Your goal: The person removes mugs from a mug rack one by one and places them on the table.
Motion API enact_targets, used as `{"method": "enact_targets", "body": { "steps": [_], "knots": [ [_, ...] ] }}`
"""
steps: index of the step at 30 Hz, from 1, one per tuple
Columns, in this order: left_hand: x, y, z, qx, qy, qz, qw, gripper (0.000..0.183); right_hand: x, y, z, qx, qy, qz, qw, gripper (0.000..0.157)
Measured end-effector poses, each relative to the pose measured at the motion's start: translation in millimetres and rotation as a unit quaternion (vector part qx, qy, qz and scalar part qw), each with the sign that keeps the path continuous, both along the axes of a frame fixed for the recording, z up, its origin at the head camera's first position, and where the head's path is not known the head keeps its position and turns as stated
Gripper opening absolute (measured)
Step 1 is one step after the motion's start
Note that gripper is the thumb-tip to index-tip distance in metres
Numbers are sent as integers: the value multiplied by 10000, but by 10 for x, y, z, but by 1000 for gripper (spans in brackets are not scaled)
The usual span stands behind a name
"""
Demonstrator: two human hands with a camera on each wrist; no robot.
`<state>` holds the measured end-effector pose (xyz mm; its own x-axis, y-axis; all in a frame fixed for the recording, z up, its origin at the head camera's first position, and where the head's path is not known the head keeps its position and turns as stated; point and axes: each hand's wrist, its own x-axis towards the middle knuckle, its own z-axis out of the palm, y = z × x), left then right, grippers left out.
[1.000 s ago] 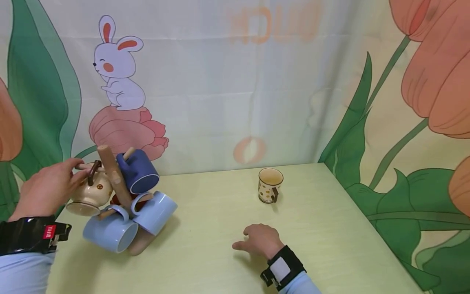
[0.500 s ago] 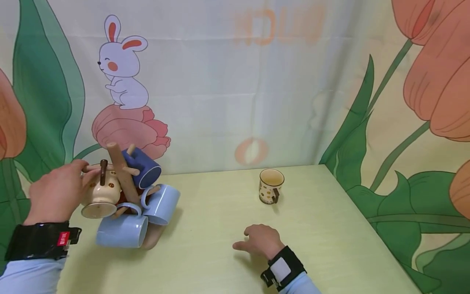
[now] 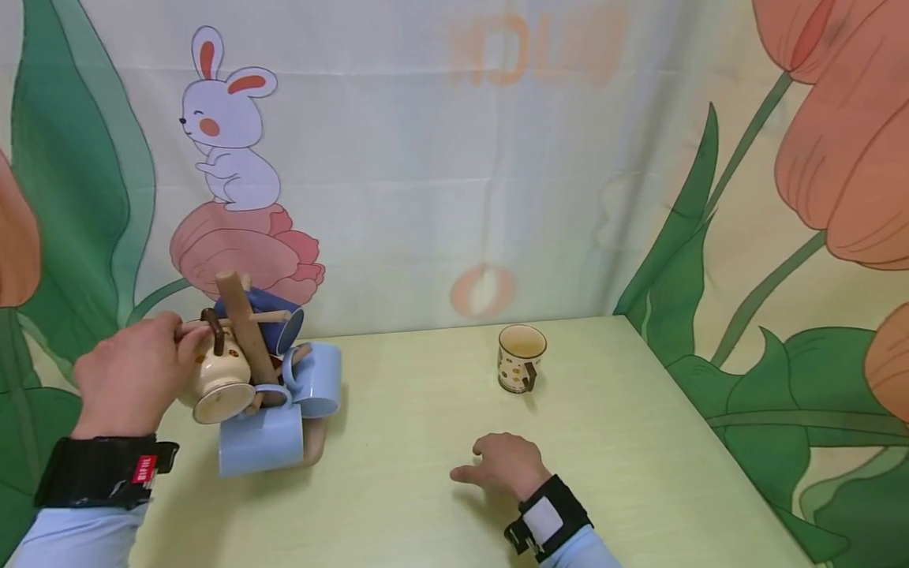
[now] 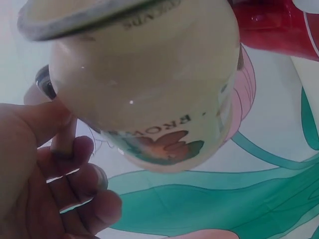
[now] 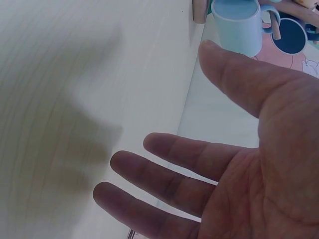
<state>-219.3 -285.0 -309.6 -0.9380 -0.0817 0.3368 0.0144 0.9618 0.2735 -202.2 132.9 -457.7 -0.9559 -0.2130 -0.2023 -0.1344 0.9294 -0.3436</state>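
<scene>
At the table's left my left hand (image 3: 135, 375) pinches the end of a peg on a wooden mug tree (image 3: 248, 327). From that same peg hangs a cream patterned mug (image 3: 223, 383) with a brown handle, its body close to my fingers (image 4: 82, 149) in the left wrist view. Two light blue mugs (image 3: 263, 438) and a dark blue mug (image 3: 284, 323) hang on other pegs. A red mug (image 4: 274, 27) shows at the edge of the left wrist view. My right hand (image 3: 507, 465) hovers over the table with fingers extended, holding nothing.
Farther back, a second cream patterned mug (image 3: 521, 359) stands upright on the pale table (image 3: 412, 426), its brown handle towards the front right. Behind the table hangs a cloth backdrop (image 3: 398, 158) printed with tulips and a rabbit.
The mug tree has turned and shifted right with its mugs, and its post leans less. My left hand has moved right with the peg. My right hand has stayed in place.
</scene>
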Motion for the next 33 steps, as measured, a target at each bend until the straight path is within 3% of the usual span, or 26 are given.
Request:
{"method": "enact_targets", "body": {
  "steps": [7,10,15,21,28,33],
  "knots": [
    [21,30,-104,313,303,168,9989,53,5,8,10,0,-24,-19,10000,60],
    [44,13,-175,641,353,339,9967,67,8,10,23,-16,-23,-28,10000,60],
    [77,-36,-289,1307,217,842,9876,92,7,17,26,-26,8,-59,10000,59],
    [95,-94,-447,2036,-222,1168,9718,101,-3,28,7,-36,7,-45,10000,59],
    [97,-129,-589,2761,-1091,908,9506,98,-15,39,-19,-2,-11,-57,10000,59],
    [100,-115,-649,3277,-1255,230,9361,99,-12,41,-23,6,11,-56,10000,59]
  ]
}}
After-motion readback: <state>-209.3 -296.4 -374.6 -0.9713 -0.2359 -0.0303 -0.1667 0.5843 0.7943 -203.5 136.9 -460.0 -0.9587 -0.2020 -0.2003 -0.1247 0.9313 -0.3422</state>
